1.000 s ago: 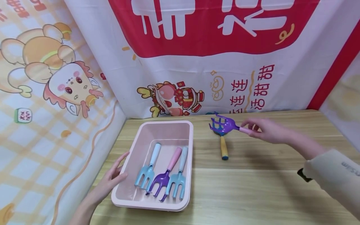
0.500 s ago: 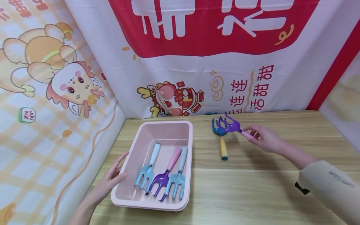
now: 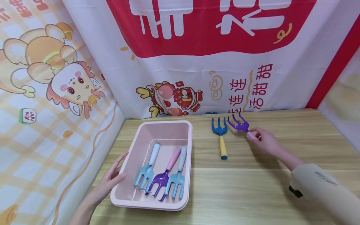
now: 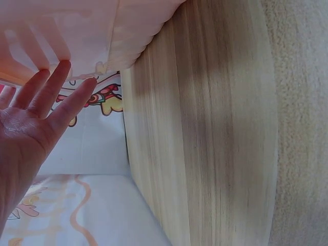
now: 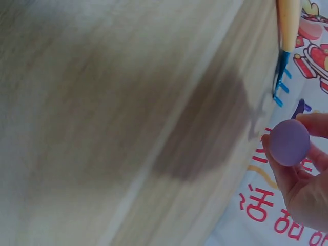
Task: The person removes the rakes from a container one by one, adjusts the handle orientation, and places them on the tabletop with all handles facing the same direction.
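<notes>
Now the right hand, fingers pinching a purple fork, has drawn it rightward, uncovering the blue fork; the left hand, fingers spread, touches the tub.

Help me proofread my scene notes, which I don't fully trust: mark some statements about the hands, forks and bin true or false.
1. The right-hand grip holds a purple fork by its pink handle. True.
2. The pink bin contains four forks. False: it contains three, two light blue forks and a purple one.
3. A yellow-handled fork lies on the table. True.
4. Its head is red. False: it is blue.
5. The left-hand grip touches the bin. True.
</notes>
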A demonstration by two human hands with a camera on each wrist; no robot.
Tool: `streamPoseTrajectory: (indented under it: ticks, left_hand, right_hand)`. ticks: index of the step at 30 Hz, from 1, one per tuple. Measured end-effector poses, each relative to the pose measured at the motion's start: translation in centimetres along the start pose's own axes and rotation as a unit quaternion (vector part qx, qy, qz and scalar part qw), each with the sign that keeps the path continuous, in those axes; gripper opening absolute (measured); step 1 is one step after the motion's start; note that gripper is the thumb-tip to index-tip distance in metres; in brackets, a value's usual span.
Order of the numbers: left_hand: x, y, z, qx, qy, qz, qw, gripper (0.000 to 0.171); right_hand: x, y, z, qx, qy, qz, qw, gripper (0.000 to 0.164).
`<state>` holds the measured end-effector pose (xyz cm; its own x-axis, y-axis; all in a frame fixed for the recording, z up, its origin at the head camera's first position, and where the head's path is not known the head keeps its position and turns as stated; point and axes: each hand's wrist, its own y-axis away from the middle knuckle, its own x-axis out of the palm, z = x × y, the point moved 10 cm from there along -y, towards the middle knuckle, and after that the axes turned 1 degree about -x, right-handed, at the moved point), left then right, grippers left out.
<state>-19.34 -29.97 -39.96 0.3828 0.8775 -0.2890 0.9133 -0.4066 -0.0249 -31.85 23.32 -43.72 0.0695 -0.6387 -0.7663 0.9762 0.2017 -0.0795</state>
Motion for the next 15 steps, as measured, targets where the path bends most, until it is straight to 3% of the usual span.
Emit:
streamPoseTrajectory:
  ticks: [9,15]
  left_hand:
    - [-0.2,0.1,0.0,0.002,-0.006,-0.006,1.0000,0.067]
    - [0.0,0.1,0.0,0.002,0.001,-0.001,1.0000,0.067]
  right_hand:
    - [0.7,-0.9,-0.3,0.014,0.040,-0.014,0.999,0.040]
    - [1.4,-1.0,-1.0,0.053,0.018,0.005,0.998,0.041]
